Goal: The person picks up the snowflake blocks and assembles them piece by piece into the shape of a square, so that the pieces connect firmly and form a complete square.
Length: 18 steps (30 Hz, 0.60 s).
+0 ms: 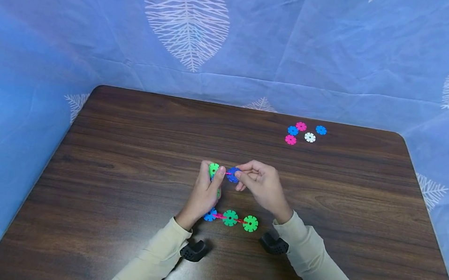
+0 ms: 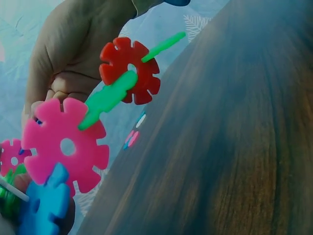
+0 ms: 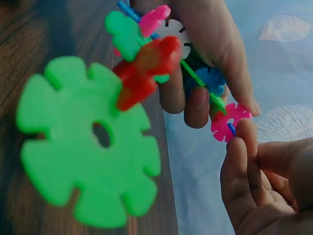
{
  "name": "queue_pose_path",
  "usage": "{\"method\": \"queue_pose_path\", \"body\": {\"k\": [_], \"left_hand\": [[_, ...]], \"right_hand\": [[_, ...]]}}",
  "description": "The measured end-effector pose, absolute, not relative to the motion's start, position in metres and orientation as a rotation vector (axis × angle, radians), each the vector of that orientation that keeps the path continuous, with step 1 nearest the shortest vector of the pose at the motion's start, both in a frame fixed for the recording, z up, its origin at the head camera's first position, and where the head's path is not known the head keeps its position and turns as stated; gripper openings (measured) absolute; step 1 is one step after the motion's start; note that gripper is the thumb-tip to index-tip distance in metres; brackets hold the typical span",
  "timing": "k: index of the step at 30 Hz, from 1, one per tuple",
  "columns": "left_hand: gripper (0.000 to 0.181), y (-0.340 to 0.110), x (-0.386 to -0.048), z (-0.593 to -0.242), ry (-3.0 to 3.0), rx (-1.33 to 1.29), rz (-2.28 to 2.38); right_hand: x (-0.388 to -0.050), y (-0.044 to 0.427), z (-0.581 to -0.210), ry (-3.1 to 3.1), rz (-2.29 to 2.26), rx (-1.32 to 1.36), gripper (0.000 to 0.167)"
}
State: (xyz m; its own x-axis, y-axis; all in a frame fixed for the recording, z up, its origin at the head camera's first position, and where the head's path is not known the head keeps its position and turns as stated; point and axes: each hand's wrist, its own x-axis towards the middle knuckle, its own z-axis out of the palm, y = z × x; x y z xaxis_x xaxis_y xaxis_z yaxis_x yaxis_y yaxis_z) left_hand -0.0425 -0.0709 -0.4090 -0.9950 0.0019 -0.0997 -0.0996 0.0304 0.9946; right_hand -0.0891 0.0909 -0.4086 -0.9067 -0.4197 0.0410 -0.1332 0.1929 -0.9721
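In the head view my left hand (image 1: pixel 202 195) grips a chain of slotted flower discs, with a green disc (image 1: pixel 214 169) at its thumb. My right hand (image 1: pixel 264 186) pinches a blue disc (image 1: pixel 233 174), which a pink disc seen edge-on joins to the gripped part. From beneath the left hand the chain runs right through a blue disc (image 1: pixel 210 214) to a green end disc (image 1: pixel 250 224). In the right wrist view, my right fingertips meet at a pink disc (image 3: pixel 226 127) with a blue edge in its slot. Red (image 2: pixel 129 71) and pink (image 2: pixel 66 146) discs hang linked in the left wrist view.
Several loose discs lie near the far edge of the dark wooden table (image 1: pixel 133 123), right of centre: pink (image 1: pixel 290 139), blue (image 1: pixel 321 130) and white (image 1: pixel 310 137). A blue leaf-patterned cloth (image 1: pixel 247 29) hangs behind the table and at its sides.
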Motion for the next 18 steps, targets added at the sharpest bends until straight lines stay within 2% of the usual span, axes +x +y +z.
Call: {"method": "queue_pose_path", "body": {"k": [8,18], "left_hand": [[0.019,-0.068,-0.052,-0.449,2.008,-0.01,2.388],[0.018,-0.071,-0.053,-0.445,1.809,-0.053,2.43]], "right_hand": [[-0.092,0.094,-0.407,2.272,-1.724,-0.491,0.017],[-0.09,0.098,-0.408,2.282,-1.678,-0.421,0.018]]}}
